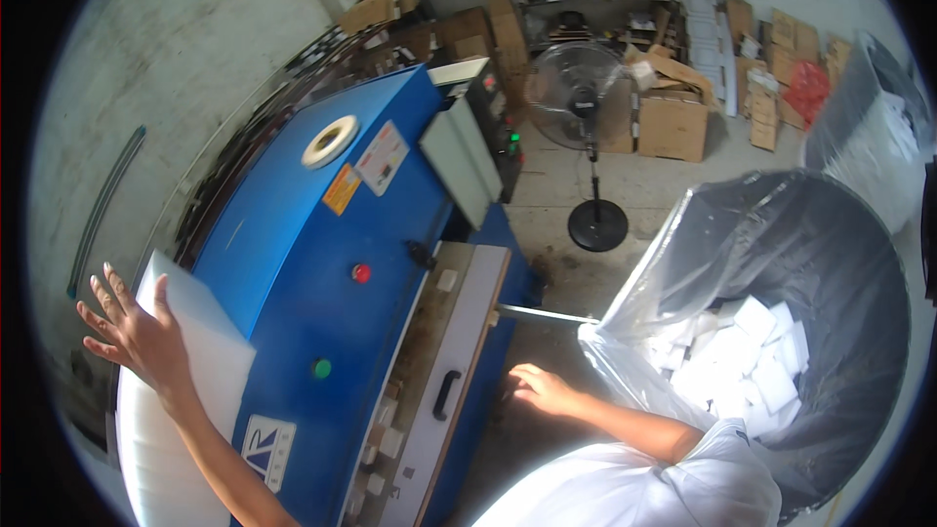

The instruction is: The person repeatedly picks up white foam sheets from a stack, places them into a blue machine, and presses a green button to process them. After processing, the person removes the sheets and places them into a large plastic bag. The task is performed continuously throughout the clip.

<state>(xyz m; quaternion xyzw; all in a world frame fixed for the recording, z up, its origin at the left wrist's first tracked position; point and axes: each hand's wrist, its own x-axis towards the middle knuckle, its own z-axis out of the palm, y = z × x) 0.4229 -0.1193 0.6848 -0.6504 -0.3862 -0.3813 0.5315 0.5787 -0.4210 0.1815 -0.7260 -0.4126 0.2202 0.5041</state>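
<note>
My left hand [142, 337] is raised at the far left with its fingers spread and nothing in it. It overlaps a large white block [210, 332], which looks like foam, on top of a blue machine [303, 332]; whether the hand touches the block I cannot tell. My right hand [542, 392] hangs between the machine and a big lined bag, its fingers loosely stretched out and no object visible in them. Nearest to it is the machine's pale front panel with a black handle [447, 396]. Small white pieces [391, 443] lie in the slot behind that panel.
The clear plastic bag [839, 263] at the right holds many white pieces [756, 356]. A thin metal bar [547, 314] spans from machine to bag. Beyond stand a fan [583, 102], cardboard boxes [673, 127] and another bag [864, 122]. A tape roll [330, 141] rests on the machine.
</note>
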